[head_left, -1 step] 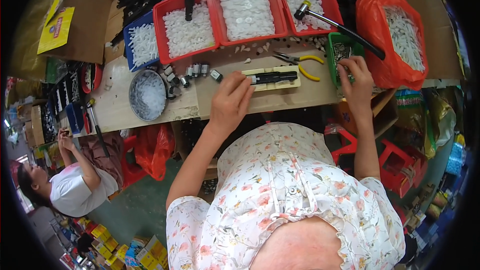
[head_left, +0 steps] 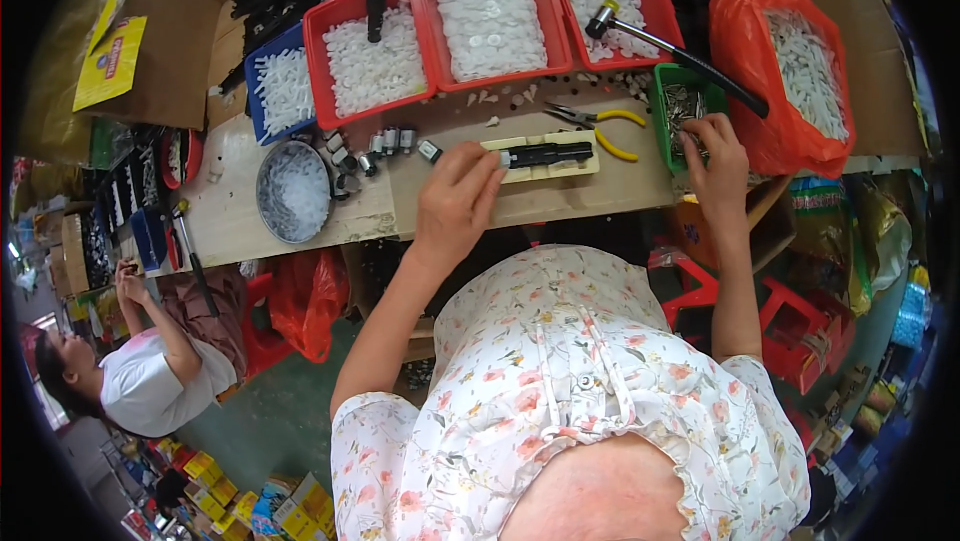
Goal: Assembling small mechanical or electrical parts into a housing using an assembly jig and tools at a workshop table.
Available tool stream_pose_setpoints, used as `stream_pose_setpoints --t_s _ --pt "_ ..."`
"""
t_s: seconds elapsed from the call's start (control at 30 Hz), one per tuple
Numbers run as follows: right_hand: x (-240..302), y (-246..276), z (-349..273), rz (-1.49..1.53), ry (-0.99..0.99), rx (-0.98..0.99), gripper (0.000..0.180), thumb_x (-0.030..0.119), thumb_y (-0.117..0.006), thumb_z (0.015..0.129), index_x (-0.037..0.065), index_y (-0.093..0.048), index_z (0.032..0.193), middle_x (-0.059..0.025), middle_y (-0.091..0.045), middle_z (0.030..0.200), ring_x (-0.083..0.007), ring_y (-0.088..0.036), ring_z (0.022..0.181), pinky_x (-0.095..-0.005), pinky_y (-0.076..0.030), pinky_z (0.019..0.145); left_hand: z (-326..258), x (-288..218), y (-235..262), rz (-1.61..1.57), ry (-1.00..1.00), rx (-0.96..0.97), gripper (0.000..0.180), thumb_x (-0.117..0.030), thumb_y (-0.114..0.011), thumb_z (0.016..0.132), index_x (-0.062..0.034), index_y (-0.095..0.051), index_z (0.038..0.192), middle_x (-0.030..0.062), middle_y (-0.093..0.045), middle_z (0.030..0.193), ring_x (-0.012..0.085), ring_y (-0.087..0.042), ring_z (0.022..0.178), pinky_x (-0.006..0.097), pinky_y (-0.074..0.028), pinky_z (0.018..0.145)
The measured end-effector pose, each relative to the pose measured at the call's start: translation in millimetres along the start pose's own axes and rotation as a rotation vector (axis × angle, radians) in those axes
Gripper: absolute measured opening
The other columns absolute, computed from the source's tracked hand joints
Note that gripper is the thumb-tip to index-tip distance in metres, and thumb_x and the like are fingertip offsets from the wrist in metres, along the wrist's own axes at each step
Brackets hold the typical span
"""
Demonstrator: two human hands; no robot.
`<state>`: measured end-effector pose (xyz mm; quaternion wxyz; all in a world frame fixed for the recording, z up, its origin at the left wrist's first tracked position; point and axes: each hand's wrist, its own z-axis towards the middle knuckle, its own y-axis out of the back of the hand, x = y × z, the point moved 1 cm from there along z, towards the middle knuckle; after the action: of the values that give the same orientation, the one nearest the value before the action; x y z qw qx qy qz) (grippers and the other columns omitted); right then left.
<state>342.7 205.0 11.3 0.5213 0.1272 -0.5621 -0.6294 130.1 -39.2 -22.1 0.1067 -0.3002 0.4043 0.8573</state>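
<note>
My left hand (head_left: 455, 196) is at the left end of a narrow black plastic piece (head_left: 550, 155), its thumb and fingertips closed on the light-coloured tip. That piece lies lengthwise in a shallow cream holder (head_left: 560, 174) on the bench. My right hand (head_left: 718, 166) reaches over the near edge of a green bin (head_left: 660, 121) of small metal parts (head_left: 684, 104). The fingers there are bent together among the parts, and what they pinch is too small to make out. Pliers with yellow handles (head_left: 619, 131) lie between the holder and the bin.
Red bins (head_left: 432, 41) of white plastic parts line the back, beside a blue bin (head_left: 262, 126). A hammer (head_left: 690, 56) lies across the right bin and an orange-red bag (head_left: 735, 41). Small metal cylinders (head_left: 385, 141) and a round metal bowl (head_left: 270, 216) stand left. A co-worker (head_left: 160, 371) sits far left.
Very little differs. My left fingertips have shifted slightly at the black piece's end, and my right fingers have moved a little within the green bin.
</note>
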Motion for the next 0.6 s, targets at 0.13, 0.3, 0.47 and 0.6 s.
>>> stream_pose_setpoints --t_s 0.13,0.3,0.47,0.6 --pt "-21 1 -2 -0.193 -0.094 0.152 0.013 0.004 -0.066 0.083 -0.002 -0.066 0.095 -0.0172 -0.057 0.089 -0.0368 -0.06 0.087 -0.0427 -0.047 0.074 26 7 4 0.04 0.027 -0.01 0.015 -0.004 -0.07 0.082 0.0016 -0.066 0.096 0.0143 -0.062 0.094 0.0327 -0.061 0.085 0.04 -0.05 0.071" --pt "-20 -1 15 -0.211 -0.039 0.196 0.012 0.004 -0.066 0.082 -0.002 -0.066 0.092 -0.0168 -0.058 0.086 -0.0367 -0.06 0.085 -0.0443 -0.047 0.073 60 21 29 0.182 0.052 -0.113 0.016 -0.004 -0.071 0.08 -0.0002 -0.069 0.096 0.0134 -0.062 0.091 0.032 -0.06 0.086 0.04 -0.049 0.074" --pt "-25 -2 18 -0.154 -0.107 0.236 0.011 0.004 -0.066 0.082 -0.003 -0.064 0.089 -0.0165 -0.059 0.084 -0.0362 -0.06 0.082 -0.0439 -0.046 0.072 86 68 53 0.414 0.11 -0.053 0.016 -0.003 -0.071 0.077 -0.0011 -0.072 0.092 0.0133 -0.064 0.091 0.0318 -0.059 0.091 0.041 -0.049 0.08" --pt "-25 -5 18 -0.091 -0.116 0.19 0.01 0.004 -0.064 0.085 -0.004 -0.059 0.089 -0.0164 -0.059 0.085 -0.0353 -0.06 0.078 -0.0412 -0.046 0.071 99 95 50 0.451 0.125 0.057 0.017 -0.005 -0.072 0.074 -0.0015 -0.073 0.09 0.0128 -0.065 0.089 0.0315 -0.057 0.09 0.041 -0.048 0.081"
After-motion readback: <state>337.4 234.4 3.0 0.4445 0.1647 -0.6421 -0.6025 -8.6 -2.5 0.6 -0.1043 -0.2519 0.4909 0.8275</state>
